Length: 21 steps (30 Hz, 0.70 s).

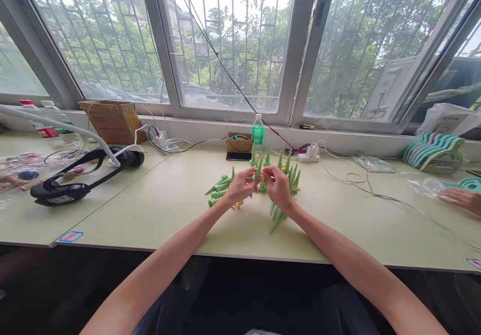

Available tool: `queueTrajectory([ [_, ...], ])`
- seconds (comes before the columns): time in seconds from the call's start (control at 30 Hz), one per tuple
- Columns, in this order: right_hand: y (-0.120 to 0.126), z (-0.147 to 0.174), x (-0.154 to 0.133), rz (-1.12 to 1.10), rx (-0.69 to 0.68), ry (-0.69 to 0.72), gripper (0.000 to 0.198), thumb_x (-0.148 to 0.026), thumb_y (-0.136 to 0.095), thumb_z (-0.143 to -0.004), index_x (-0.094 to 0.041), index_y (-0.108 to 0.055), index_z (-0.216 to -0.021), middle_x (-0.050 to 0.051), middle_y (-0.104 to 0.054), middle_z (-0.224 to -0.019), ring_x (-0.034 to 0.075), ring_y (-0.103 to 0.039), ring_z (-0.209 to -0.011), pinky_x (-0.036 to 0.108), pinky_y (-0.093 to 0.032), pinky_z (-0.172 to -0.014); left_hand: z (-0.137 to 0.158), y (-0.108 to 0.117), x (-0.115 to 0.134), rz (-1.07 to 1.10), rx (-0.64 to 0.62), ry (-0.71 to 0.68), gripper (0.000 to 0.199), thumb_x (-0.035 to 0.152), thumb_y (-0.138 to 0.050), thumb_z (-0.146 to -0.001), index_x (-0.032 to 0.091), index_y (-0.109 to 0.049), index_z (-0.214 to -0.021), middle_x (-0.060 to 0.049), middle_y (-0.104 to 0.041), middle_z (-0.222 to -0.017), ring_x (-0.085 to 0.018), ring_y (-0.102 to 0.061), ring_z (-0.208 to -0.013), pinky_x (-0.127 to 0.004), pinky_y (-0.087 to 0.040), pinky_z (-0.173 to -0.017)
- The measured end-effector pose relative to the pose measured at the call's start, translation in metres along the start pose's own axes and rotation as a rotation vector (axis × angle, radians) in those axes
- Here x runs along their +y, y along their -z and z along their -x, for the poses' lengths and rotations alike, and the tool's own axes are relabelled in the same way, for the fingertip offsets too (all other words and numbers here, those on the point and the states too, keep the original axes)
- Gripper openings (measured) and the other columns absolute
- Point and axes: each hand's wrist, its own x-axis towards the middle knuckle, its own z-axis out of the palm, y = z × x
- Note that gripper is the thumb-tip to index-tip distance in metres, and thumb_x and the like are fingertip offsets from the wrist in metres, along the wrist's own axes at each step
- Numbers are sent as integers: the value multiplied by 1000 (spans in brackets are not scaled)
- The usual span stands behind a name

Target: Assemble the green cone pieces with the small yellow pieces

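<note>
Over the table, my left hand (241, 185) grips a green pointed spike (259, 166), its tip upward. My right hand (278, 186) is closed at the lower end of that spike, fingers pinched; whatever small part they hold is hidden. Left of my hands lie several green hollow cone pieces (220, 188). Small yellow parts (237, 205) lie just below my left hand. Green spikes (267, 155) stand upright behind my hands. More spikes (278, 220) lie beneath and beside my right hand, some with yellow parts attached.
A green-labelled bottle (257, 130), a small cardboard box (239, 143) and a black phone (238, 156) are at the back. On the left are a black headset (86, 177) and a carton (112, 120). Cables (370, 189) cross the right side, near another person's hand (461, 198) and stacked teal pieces (432, 152).
</note>
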Motion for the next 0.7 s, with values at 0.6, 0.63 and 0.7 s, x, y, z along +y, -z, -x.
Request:
queueTrajectory([
  [0.6, 4, -2, -11, -4, -1, -62, 27, -42, -46, -95, -18, -57, -88, 4, -62, -81, 14, -58, -69, 24, -48, -61, -1, -3, 4, 43, 53, -59, 33, 43, -62, -82, 15, -61, -101, -5, -63, -85, -11, -60, -52, -18, -43, -35],
  [0.63, 4, -2, -11, -5, -12, -66, 28, -42, -45, -95, -18, -57, -87, 3, -61, -78, 13, -56, -65, 24, -46, -60, -1, -3, 4, 39, 51, -61, 32, 42, -62, -82, 15, -60, -100, -5, -63, -84, -11, -60, -52, -18, -44, -35],
  [0.7, 4, -2, -10, -3, -33, -74, 28, -41, -43, -96, -18, -56, -85, 1, -59, -71, 12, -52, -59, 23, -43, -57, -1, -2, 3, 25, 47, -71, 29, 41, -61, -83, 15, -59, -97, -4, -61, -81, -11, -60, -52, -18, -44, -35],
])
